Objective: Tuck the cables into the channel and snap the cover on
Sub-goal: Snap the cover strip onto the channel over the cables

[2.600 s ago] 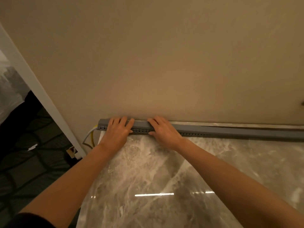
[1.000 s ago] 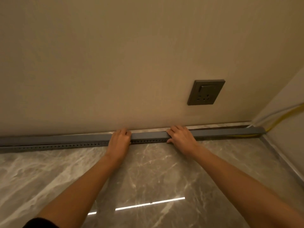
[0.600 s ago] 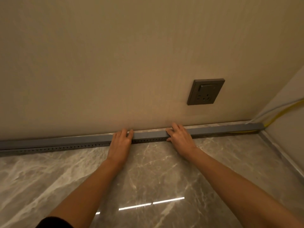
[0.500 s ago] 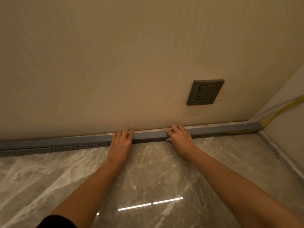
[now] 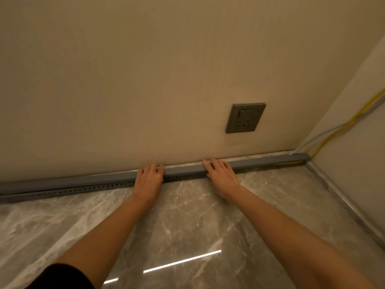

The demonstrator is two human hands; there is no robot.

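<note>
A long grey cable channel runs along the foot of the wall, its slotted front side showing below the grey cover that lies on top. My left hand presses flat on the cover near the middle. My right hand presses on it a little further right, fingers straight and reaching to the wall. A yellow cable and a white cable come out of the channel's right end and climb the side wall. Inside the channel the cables are hidden.
A dark grey wall socket sits on the beige wall above the right part of the channel. The polished marble floor spreads toward me. A side wall closes the corner on the right.
Since 2.6 s ago both hands have shifted from the channel's left end to its right half. Over the last second they stay pressed on the cover, barely moving.
</note>
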